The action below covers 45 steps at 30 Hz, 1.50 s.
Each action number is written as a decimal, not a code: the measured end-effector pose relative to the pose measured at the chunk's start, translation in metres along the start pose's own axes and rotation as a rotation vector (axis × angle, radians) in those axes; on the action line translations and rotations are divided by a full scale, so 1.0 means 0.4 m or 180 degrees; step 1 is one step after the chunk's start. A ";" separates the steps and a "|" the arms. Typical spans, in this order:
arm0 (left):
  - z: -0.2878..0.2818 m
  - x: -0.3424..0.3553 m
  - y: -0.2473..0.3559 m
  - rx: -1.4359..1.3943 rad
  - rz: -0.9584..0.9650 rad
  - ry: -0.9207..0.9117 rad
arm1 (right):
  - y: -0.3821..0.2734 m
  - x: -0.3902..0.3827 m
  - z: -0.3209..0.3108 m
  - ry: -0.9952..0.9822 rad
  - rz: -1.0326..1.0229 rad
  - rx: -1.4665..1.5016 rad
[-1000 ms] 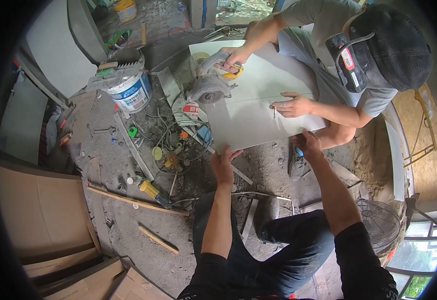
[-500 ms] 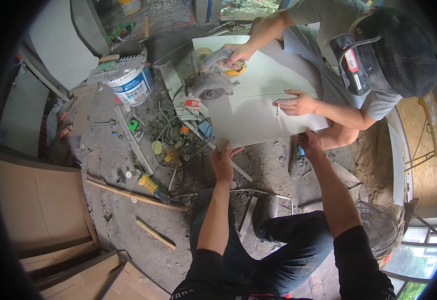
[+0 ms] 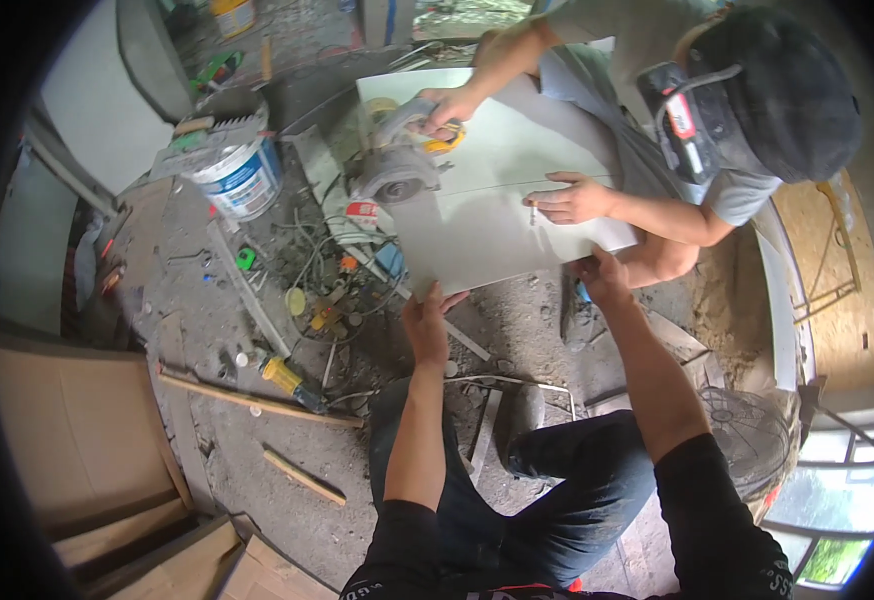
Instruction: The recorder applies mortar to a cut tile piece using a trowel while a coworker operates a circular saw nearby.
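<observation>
A large pale tile (image 3: 497,245) lies in front of me, marked with a thin line across it. My left hand (image 3: 427,328) grips its near edge towards the left corner, thumb on top. At the near right corner, my right hand (image 3: 605,278) is closed on the same tile, its fingertips partly hidden beneath. Across from me, a co-worker's hand (image 3: 452,110) grips a handheld circular saw (image 3: 397,180) with a yellow-trimmed handle, at the tile's left edge. The co-worker's other hand (image 3: 572,200) rests over the tile with a cigarette between its fingers.
A white and blue bucket (image 3: 242,185) with a notched trowel (image 3: 237,130) on top stands at left. Tangled cables (image 3: 317,270), a yellow-bodied power tool (image 3: 292,382) and wood strips (image 3: 257,398) litter the dusty floor. A fan (image 3: 742,440) is at right, cardboard (image 3: 82,430) at lower left.
The whole view has shifted slightly, so everything sits a little further left. Hands, tile and saw keep nearly the same places relative to one another.
</observation>
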<state>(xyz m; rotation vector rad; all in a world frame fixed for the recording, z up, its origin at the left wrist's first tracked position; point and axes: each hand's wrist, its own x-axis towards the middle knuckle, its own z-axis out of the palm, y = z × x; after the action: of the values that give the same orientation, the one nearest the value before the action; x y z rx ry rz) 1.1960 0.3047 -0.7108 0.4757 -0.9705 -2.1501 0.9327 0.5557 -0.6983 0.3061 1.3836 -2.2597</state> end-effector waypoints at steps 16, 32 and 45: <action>0.019 -0.005 -0.009 -0.0049 -0.0160 0.0224 | -0.009 -0.045 0.061 0.0159 -0.0496 0.0353; 0.030 -0.002 -0.019 -0.0179 -0.0066 0.0202 | -0.010 0.070 -0.018 -0.0005 -0.0399 0.0894; 0.004 0.006 -0.025 -0.0202 0.0036 0.0118 | -0.014 0.071 -0.007 0.0433 -0.0176 0.0606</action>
<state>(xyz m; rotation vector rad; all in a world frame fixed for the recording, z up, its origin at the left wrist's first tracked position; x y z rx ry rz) 1.1888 0.3081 -0.7174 0.4764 -0.8800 -2.1475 0.9051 0.5527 -0.7073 0.4983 1.2572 -2.4616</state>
